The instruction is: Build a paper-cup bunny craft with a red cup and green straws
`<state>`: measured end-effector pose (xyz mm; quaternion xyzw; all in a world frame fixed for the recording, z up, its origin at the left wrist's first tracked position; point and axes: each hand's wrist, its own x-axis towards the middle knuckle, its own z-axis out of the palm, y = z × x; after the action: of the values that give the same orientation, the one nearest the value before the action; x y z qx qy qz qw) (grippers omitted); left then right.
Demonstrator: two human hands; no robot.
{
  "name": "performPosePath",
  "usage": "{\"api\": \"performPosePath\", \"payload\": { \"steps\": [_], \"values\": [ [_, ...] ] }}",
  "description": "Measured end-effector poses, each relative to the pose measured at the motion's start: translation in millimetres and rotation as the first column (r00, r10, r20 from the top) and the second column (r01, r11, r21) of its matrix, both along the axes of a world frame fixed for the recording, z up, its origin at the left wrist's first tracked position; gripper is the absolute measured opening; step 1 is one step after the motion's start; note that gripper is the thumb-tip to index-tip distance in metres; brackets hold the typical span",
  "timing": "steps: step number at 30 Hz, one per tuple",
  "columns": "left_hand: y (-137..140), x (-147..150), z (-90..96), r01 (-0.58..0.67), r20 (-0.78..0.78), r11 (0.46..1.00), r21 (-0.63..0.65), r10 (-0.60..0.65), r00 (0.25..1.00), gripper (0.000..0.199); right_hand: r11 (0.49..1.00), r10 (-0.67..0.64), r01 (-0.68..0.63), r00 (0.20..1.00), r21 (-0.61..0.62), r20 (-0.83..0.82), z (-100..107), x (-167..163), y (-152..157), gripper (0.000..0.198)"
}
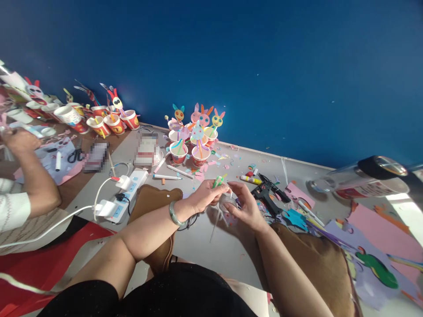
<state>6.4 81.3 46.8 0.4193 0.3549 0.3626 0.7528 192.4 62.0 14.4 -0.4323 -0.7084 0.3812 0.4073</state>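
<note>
Over the table in front of me, my left hand [206,196] is closed in a pinch on a small green piece [218,181], whose kind I cannot make out. My right hand [244,207] curls its thumb and fingers round a clear, round thing [228,202] that looks like a roll of tape. The fingertips of both hands nearly meet. Just right of my right hand lies a black glue gun [267,196]. Beyond the hands stand several paper cups [178,152] with paper animal faces on strips.
A white power strip [128,193] with plugged-in chargers lies at the left. Brown cushions [307,255] rest along the near edge. A clear bottle [370,178] stands at the right by coloured paper [380,229]. At far left another person's arm [39,171] reaches over the table.
</note>
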Motion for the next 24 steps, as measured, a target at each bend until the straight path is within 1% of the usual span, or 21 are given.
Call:
{"api": "performPosePath", "payload": {
  "steps": [2, 5, 7, 9, 11, 13, 16, 18, 20, 21, 24],
  "values": [
    [0.4, 0.6, -3.6, -0.017, -0.020, 1.000, 0.006, 0.017, 1.000, 0.037, 0.997, -0.072, 0.071, 0.997, -0.016, -0.023, -2.8, -4.8, -1.3, 0.041],
    [1.6, 2.0, -10.5, -0.064, -0.058, 0.998, 0.027, 0.066, 0.996, 0.035, 0.983, -0.182, 0.182, 0.983, -0.011, 0.003, -3.4, -9.9, -2.2, 0.023],
    [2.1, 3.3, -14.1, -0.095, -0.077, 0.994, 0.053, 0.099, 0.992, 0.035, 0.980, -0.200, 0.198, 0.979, 0.029, 0.049, -1.2, -10.8, -2.1, 0.020],
    [1.7, 4.8, -14.9, -0.115, -0.081, 0.991, 0.068, 0.121, 0.989, 0.037, 0.971, -0.223, 0.211, 0.969, 0.109, 0.111, 1.5, -10.7, -2.0, 0.021],
    [0.7, 6.2, -13.0, -0.109, -0.066, 0.993, 0.042, 0.112, 0.992, 0.038, 0.952, -0.272, 0.239, 0.947, 0.190, 0.171, 3.6, -10.7, -2.4, 0.020],
    [-0.2, 7.3, -9.6, -0.094, -0.031, 0.995, -0.021, 0.093, 0.995, 0.041, 0.930, -0.320, 0.266, 0.925, 0.255, 0.204, 5.1, -10.9, -3.2, 0.013],
    [0.3, 7.5, -5.8, -0.076, 0.015, 0.991, -0.112, 0.078, 0.997, 0.044, 0.909, -0.313, 0.219, 0.921, 0.355, 0.231, 8.2, -10.0, -3.7, 0.003],
    [1.3, 7.1, -5.2, -0.050, 0.031, 0.989, -0.137, 0.055, 0.998, 0.044, 0.897, -0.296, 0.187, 0.927, 0.400, 0.230, 11.4, -8.3, -3.2, 0.006],
    [1.7, 6.9, -5.6, -0.004, 0.047, 0.989, -0.146, 0.011, 0.999, 0.042, 0.889, -0.303, 0.208, 0.935, 0.407, 0.183, 14.9, -6.1, -2.2, 0.009],
    [1.5, 7.1, -5.8, 0.023, 0.057, 0.988, -0.152, -0.014, 0.998, 0.040, 0.891, -0.306, 0.228, 0.940, 0.393, 0.149, 16.3, -5.1, -1.6, 0.011],
    [0.1, 8.5, -6.5, 0.088, 0.080, 0.981, -0.171, -0.075, 0.994, 0.036, 0.922, -0.276, 0.246, 0.959, 0.298, 0.064, 17.4, -3.4, 0.5, 0.016]
  ]
}}
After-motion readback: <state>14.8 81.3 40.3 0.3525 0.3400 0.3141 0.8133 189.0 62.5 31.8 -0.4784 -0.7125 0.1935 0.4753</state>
